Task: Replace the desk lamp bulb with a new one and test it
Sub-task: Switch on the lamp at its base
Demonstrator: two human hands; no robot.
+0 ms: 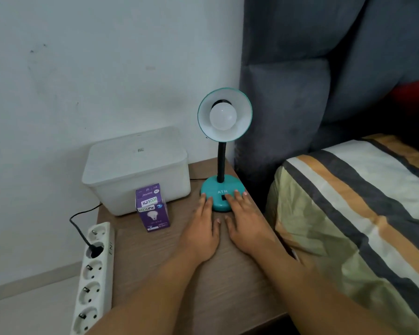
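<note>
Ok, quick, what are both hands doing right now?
Left hand: open, flat on the table, fingertips touching the lamp base, holding nothing.
Right hand: open, fingers on the lamp base, holding nothing.

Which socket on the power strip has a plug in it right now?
The second socket from the far end of the white power strip holds the black plug. The far-end socket and the three nearer ones visible are empty.

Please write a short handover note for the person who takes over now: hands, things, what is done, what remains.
Left hand and right hand: flat on the table, holding nothing, fingertips on the lamp base.
Bulb sits in the shade, unlit.
Bulb box stands closed beside the white container.
A black plug is in the power strip.
Whether this bulb is old or new cannot be told; a lit test remains.
</note>
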